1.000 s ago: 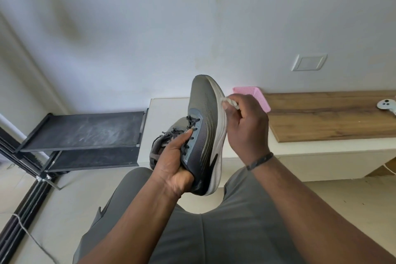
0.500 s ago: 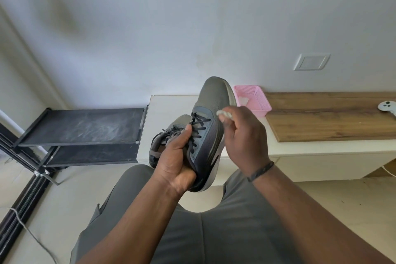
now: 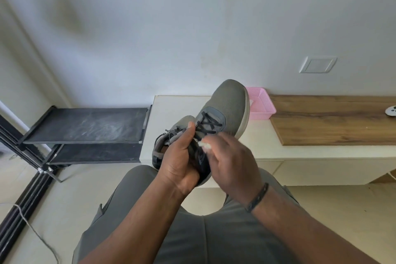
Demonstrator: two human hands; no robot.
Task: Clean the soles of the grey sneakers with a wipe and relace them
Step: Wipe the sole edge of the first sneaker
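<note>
With the left hand [image 3: 180,163] gripping the raised grey sneaker [image 3: 222,118] by its heel above the table [image 3: 171,109], the right hand [image 3: 231,163], pinching the wipe [image 3: 204,145], should press firmly along the sole edge.

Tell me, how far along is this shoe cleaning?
Midway, it seems. The left hand grips one grey sneaker, toe up, while the right hand pinches a balled wipe by its side. Its black laces remain threaded. The second sneaker waits on the white cabinet, so relacing looks still ahead.
</note>
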